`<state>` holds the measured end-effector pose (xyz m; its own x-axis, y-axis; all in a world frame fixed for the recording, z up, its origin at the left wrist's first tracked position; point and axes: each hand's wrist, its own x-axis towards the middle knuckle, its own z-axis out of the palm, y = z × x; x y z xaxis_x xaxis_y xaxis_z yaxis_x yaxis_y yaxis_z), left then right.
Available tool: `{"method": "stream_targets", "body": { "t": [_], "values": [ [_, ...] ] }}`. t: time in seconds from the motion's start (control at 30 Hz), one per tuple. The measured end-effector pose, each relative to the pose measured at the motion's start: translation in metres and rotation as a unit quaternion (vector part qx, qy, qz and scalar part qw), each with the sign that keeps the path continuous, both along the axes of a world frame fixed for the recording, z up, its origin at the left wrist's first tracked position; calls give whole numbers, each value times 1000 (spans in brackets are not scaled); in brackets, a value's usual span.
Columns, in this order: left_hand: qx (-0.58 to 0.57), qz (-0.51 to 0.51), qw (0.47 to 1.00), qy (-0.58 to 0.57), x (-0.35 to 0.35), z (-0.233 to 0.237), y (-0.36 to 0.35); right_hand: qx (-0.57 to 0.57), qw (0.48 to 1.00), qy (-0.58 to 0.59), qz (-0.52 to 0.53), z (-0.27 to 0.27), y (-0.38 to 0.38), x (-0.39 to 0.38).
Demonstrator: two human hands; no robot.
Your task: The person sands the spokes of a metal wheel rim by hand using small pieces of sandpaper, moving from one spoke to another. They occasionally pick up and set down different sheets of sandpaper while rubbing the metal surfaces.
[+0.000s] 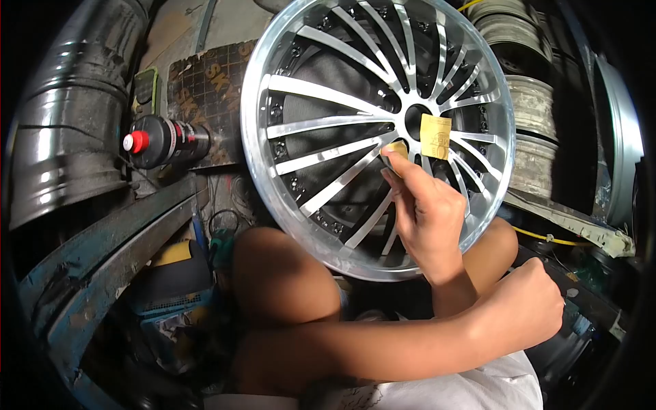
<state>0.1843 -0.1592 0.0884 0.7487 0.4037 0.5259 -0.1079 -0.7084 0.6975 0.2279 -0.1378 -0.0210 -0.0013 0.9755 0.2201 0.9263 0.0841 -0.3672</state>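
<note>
My right hand (430, 212) is closed, pinching a small yellowish piece of paper (397, 148) against a spoke near the hub of a shiny multi-spoke wheel rim (254, 130). The rim stands tilted in front of my knees. Beside the hub hole, just above my right hand, a second yellow paper piece (435, 137) with printing lies on the rim. My left forearm crosses over my right one, and my left hand (523, 304) is a closed fist at the lower right, below the rim. Its fingertips are turned away, so any contents are hidden.
A dark bottle with a red cap (167, 141) lies at the left on a stained board (212, 82). Large metal cylinders (75, 102) stand far left. More rims (529, 102) are stacked at the right. A blue metal frame (102, 246) runs along the lower left.
</note>
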Motion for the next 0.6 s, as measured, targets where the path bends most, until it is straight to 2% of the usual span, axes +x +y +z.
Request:
{"method": "stream_targets", "body": {
  "t": [0.07,0.17,0.23,0.4,0.53,0.6],
  "values": [
    [1,9,1000,0,2,-2,0,-23,995,95,-5,-19,-6,5],
    [-12,-60,998,-2,14,-11,-6,-119,980,160,11,-26,-17,-2],
    [-8,-42,999,-16,15,-13,-7,-95,986,132,31,-30,-10,-5],
    [-2,-26,999,-26,14,-15,-4,-126,989,47,61,-18,14,-18],
    [-12,-27,999,-27,16,-14,-8,-93,992,66,53,-19,20,-28],
    [-18,-31,999,-24,18,-14,-9,-99,991,-23,89,-23,18,-22]
  ]
}}
